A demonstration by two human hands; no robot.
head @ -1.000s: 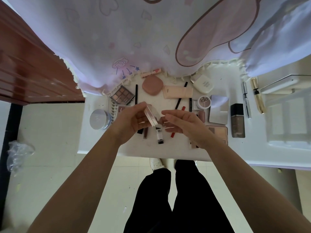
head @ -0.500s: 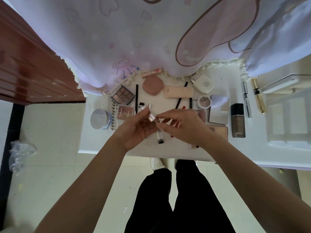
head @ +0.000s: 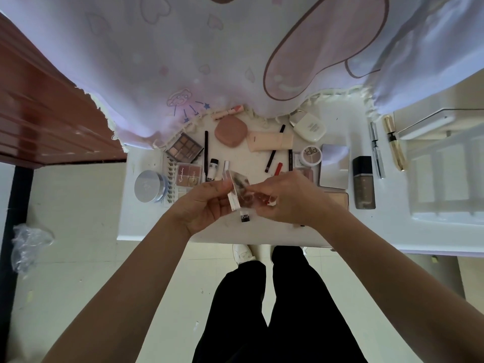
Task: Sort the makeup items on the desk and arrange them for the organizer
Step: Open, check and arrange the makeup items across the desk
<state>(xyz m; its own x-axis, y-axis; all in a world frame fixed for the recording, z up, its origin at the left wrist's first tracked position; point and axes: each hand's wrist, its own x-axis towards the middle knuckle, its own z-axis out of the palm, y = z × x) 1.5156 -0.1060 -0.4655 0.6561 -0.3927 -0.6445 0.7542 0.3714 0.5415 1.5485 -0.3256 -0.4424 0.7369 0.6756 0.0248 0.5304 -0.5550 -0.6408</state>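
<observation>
My left hand [head: 207, 205] and my right hand [head: 290, 199] meet over the white desk [head: 146, 231], both gripping a small clear-lidded compact [head: 239, 191] that stands opened between them. Makeup lies spread behind it: an eyeshadow palette [head: 184, 148], a small pink palette [head: 189, 174], a round peach compact [head: 231, 132], a peach tube [head: 271, 140], a white bottle [head: 309, 126], a mirrored case [head: 334, 166], a dark foundation bottle [head: 363, 182], a silver mascara [head: 377, 150] and a gold mascara [head: 395, 146]. A clear organizer [head: 447, 184] stands at the right.
A pink-and-white curtain [head: 235, 53] hangs over the desk's far edge. A round silver jar [head: 149, 186] and lash trays sit at the left. A red-brown cabinet [head: 39, 106] is to the left, and crumpled plastic [head: 28, 244] lies on the floor.
The compact has turned between my hands, and its clear lid now stands open and upright. Both hands stayed close together over the desk's front.
</observation>
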